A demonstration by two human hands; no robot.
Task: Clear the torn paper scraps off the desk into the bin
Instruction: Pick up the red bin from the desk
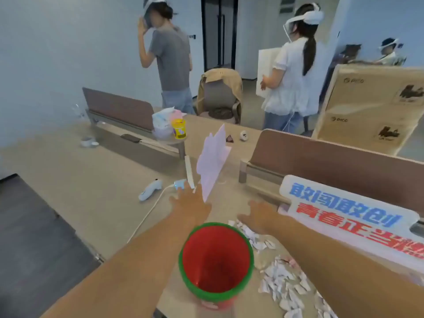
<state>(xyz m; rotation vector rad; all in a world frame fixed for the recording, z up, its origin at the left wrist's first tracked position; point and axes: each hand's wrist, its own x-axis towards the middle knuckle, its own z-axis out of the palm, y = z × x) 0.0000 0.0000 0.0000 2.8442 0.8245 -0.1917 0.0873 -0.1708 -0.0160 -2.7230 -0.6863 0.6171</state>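
Observation:
A red bin [215,260] with a green rim stands open at the desk's near edge, between my forearms. Torn white paper scraps [282,278] lie in a heap to its right, and more scraps [250,235] trail up toward my right hand. My left hand [190,203] is beyond the bin and holds a large white sheet of paper [212,164] upright by its lower corner. My right hand [259,214] hovers flat over the desk with fingers spread, just above the upper scraps, holding nothing.
A white sign with blue and red characters [348,216] lies at the right. A white controller [150,189], a cable [146,216] and a charger sit left of my left hand. Brown desk dividers [332,161] stand behind. Two people stand at the back near a chair [220,95].

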